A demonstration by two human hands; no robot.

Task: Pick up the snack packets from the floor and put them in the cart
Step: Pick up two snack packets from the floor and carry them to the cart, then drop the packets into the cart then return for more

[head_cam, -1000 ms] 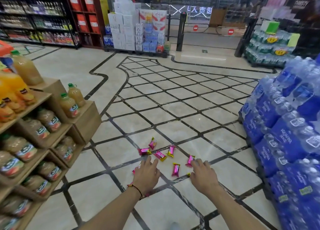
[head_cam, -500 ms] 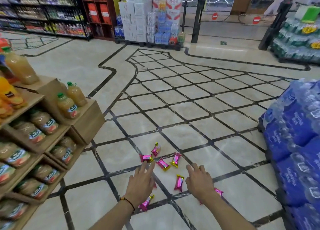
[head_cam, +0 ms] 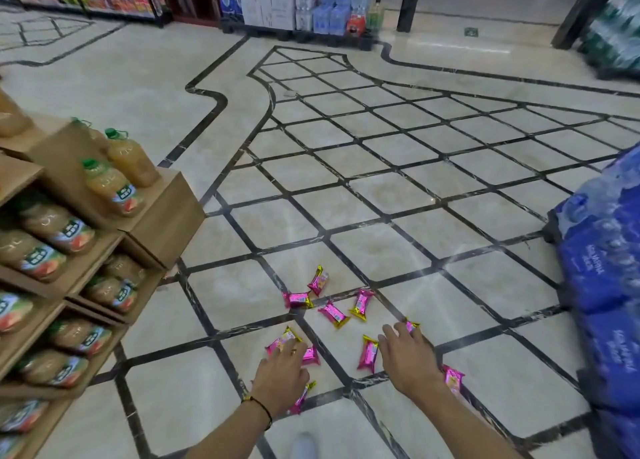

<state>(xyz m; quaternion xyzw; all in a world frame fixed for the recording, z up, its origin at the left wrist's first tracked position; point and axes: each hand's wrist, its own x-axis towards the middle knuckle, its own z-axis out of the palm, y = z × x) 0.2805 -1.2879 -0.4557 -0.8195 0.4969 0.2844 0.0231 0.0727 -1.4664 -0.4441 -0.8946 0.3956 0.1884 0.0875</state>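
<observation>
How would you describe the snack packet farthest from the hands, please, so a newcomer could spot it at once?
From the wooden juice shelf on the left, look right along the floor to the scatter of pink packets. The farthest packet sits at the scatter's far tip; it alone has no packet beyond it.

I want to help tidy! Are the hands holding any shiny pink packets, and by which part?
Nothing held yet. The left hand and right hand only rest fingers on pink foil snack packets on the floor.

Juice bottles (head_cam: 121, 188) on wooden shelves (head_cam: 166, 223) (left); blue water packs (head_cam: 602, 268) right
</observation>
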